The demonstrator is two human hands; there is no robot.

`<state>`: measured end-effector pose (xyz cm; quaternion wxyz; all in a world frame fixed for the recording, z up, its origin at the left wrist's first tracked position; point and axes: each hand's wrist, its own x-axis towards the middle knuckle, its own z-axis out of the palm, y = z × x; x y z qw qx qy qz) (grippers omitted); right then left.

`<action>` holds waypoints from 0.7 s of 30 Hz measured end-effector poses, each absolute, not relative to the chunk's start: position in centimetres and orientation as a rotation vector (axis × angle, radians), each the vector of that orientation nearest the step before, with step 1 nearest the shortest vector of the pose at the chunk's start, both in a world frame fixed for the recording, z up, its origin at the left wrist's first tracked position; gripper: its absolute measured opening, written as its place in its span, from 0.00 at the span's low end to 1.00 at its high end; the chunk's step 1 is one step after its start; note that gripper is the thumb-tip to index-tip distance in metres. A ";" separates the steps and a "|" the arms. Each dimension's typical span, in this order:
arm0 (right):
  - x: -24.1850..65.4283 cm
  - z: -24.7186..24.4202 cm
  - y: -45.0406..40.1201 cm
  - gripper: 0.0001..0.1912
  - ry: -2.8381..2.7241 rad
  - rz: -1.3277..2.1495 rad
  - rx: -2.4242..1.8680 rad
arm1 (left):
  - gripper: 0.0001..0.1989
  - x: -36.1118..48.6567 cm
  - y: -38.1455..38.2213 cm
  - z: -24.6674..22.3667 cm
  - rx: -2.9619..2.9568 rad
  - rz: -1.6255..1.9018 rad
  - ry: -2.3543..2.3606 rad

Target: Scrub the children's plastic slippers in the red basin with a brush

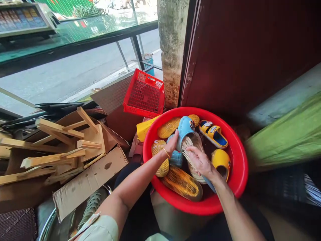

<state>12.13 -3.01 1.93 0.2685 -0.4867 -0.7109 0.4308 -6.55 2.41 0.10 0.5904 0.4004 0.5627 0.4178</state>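
The left hand (171,144), marked by a gold bangle (166,153), is closed around a blue clog (186,128), its fingers wrapped over the side. The right hand (200,162) is curled firmly around a bristle brush (187,152), with the bristles set close against the clog; exact contact cannot be confirmed. Both are held inside a red plastic basin (241,167). Eight pieces of footwear are counted there: the held clog, a second blue shoe (176,158), two yellow slides (213,134) lying upper side up, and four tan-yellow soles (168,128) turned upward. Only the one clog is being handled; the other seven lie untouched by either hand, and no cleaned pile can be identified. One further grey-green shoe (91,204) is recorded outside the basin, in a steel tub (47,226). Beyond the basin, one red plastic crate (144,93) leans near a concrete pillar (173,50), and wooden slats (50,147) are heaped on flattened cardboard (87,180). A road (75,70) is seen farthest off.
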 end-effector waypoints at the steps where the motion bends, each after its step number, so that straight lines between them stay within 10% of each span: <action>1: 12.1 1.8 -3.0 0.17 -1.959 1.089 -1.293 | 0.35 -6.7 2.4 0.1 0.870 0.960 1.317; 10: 11.9 0.5 -0.9 0.21 -2.135 0.394 -1.858 | 0.27 -3.2 -0.6 -0.8 1.247 1.015 1.157; 21: 12.6 1.9 -2.3 0.18 -2.095 0.805 -1.487 | 0.27 -4.5 1.5 -0.3 1.448 1.164 1.308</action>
